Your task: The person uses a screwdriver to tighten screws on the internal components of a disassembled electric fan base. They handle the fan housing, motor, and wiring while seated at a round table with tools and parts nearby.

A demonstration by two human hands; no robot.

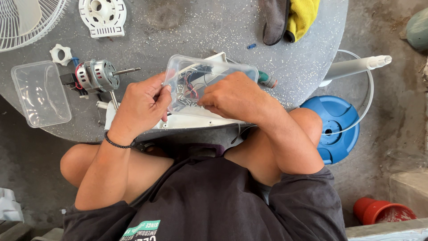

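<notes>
The step in hand looks like picking small parts out of the clear plastic tub (pixel 209 78); to do it well, I judge the tub should stay tilted toward the body so the screws gather in the low corner, with the wires kept out of the fingers' way. The left hand (pixel 142 105) is closed on the tub's left edge, thumb and fingers pinching the rim. The right hand (pixel 232 96) is curled over the tub's near side, fingertips dipped toward the screws; whether it has actually pinched one I cannot tell. The tub sits between both hands, just above the white fan housing (pixel 196 120) at the near edge of the grey counter (pixel 187 31). Left of the tub lies the fan motor (pixel 96 76), further left an empty clear container (pixel 40 93); right of the tub, off the counter, stands the blue fan base (pixel 334 129)
</notes>
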